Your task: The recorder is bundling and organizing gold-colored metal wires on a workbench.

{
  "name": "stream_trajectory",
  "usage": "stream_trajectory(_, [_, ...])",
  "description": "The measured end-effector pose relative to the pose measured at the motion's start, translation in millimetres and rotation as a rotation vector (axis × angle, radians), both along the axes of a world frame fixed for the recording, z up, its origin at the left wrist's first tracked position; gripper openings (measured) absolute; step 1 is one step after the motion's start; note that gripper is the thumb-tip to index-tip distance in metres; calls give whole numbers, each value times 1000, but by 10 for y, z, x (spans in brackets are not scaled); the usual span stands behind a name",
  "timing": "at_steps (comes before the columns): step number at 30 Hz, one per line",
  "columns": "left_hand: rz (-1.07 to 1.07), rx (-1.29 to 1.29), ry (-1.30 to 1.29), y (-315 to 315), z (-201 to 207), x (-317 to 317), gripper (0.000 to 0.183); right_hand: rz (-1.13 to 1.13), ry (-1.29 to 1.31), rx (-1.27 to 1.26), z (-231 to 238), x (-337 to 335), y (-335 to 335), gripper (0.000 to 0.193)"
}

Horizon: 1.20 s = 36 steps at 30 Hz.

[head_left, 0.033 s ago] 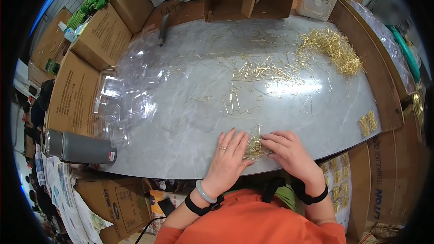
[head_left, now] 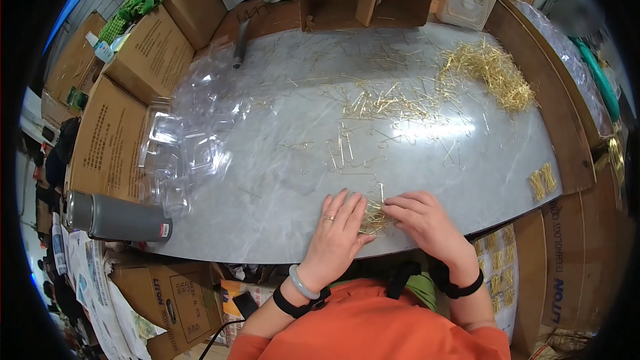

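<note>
In the head view, we see one cluster of thin, shiny gold wires at five o'clock, between our left hand and right hand; whether either grips it, we cannot tell. Two bundles lie at three o'clock.

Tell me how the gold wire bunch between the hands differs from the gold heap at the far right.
Size: the bunch is much smaller than the heap.
Place: the bunch is near the table's front edge, between the left hand and right hand; the heap is well away from both.
View: the hands partly hide the bunch; the heap lies uncovered.
Shared: both are thin, gold-coloured wire pieces.
</note>
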<state>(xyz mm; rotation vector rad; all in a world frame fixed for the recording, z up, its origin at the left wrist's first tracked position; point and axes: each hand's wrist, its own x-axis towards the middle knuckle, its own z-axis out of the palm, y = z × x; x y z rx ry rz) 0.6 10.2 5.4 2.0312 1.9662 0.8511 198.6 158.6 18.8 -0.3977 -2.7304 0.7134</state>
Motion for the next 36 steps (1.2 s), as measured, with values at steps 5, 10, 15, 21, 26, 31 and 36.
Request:
stream_trajectory(5, [-7,17,-25,4,-86,-37,68,-71,119,-46,-29,-118,-16,45])
stream_trajectory(10, [-90,-3,-197,-82,52,-153,74,-209,95,111,88,-105,-129,56])
stream_trajectory(15, [-52,-34,-139,-122,0,-209,82,-183,74,100,13,-247,-193,58])
stream_trajectory(21, [-51,-69,-92,-101,-15,-204,90,-95,189,92,-201,-300,-228,52])
stream_trajectory(26, [-45,-40,-46,-65,100,-100,88,-302,139,39,-62,-95,-368,62])
stream_trajectory(31, [-41,24,28,82,-102,69,77,-232,187,-69,-143,-275,-555,74])
stream_trajectory(36, [-57,56,-203,117,-104,31,71,-101,228,-125,-107,-258,-251,85])
